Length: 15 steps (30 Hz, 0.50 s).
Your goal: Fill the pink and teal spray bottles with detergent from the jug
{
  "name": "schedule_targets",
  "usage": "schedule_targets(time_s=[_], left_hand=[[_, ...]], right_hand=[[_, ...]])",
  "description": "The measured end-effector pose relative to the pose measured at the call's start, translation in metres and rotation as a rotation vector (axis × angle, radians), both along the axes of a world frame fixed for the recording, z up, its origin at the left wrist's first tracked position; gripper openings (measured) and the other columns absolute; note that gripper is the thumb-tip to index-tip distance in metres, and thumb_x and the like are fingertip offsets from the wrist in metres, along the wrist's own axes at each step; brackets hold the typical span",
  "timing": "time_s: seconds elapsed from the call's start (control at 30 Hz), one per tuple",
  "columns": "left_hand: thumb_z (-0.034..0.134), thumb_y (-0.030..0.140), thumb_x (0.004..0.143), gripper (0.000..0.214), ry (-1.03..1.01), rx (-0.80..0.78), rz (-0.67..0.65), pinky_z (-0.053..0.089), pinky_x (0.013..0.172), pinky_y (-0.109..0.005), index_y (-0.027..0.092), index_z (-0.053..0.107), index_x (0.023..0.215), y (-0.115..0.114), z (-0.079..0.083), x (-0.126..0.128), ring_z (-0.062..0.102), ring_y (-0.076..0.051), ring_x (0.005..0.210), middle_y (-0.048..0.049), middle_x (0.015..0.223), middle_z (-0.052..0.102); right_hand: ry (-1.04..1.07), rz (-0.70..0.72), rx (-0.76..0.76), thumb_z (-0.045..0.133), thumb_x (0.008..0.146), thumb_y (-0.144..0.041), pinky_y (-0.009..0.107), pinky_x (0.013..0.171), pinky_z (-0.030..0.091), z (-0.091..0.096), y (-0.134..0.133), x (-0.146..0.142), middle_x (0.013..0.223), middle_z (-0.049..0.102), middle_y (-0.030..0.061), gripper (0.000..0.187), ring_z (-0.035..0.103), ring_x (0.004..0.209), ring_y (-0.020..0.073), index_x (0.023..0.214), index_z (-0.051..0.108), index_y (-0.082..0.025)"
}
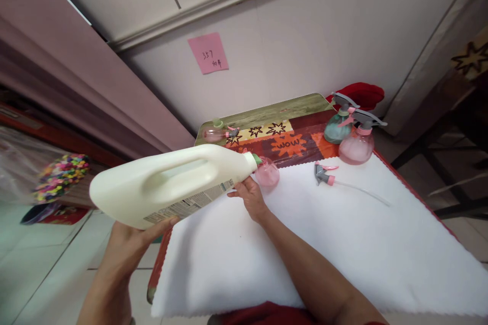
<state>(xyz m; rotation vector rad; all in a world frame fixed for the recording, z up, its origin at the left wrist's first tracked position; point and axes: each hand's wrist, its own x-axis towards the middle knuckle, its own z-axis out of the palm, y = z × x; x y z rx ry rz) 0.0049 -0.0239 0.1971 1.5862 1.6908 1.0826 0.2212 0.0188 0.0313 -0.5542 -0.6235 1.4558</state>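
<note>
A large cream detergent jug (179, 172) lies nearly on its side in the air, its neck pointing right and slightly up in view. My left hand (133, 236) grips it from below near its base. Close under the neck, my right hand (249, 195) supports the jug with curled fingers. The jug's green spout meets the mouth of a pink spray bottle (268, 173) standing on the white cloth; whether liquid flows cannot be made out. A grey and pink spray head (324, 175) with a clear tube lies to the right on the cloth.
A green spray bottle (337, 127) and another pink spray bottle (357, 146) stand at the table's far right. A small pink spray bottle (215, 135) lies at the far left. White cloth (343, 249) covers the near table. A pink note (209, 54) hangs on the wall.
</note>
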Motion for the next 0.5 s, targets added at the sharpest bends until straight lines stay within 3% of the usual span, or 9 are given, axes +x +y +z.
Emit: schedule_targets(time_s=[0.5], left_hand=[[0.096, 0.032, 0.045, 0.074, 0.011, 0.002, 0.019, 0.055, 0.1, -0.05, 0.018, 0.072, 0.114, 0.0002, -0.0001, 0.0019, 0.066, -0.039, 0.119, -0.0124, 0.122, 0.075]], right_hand=[[-0.003, -0.001, -0.007, 0.077, 0.079, -0.047, 0.03, 0.072, 0.063, 0.0002, 0.0001, 0.0003, 0.105, 0.072, 0.003, 0.042, 0.068, 0.091, 0.0172, 0.111, 0.067, -0.023]])
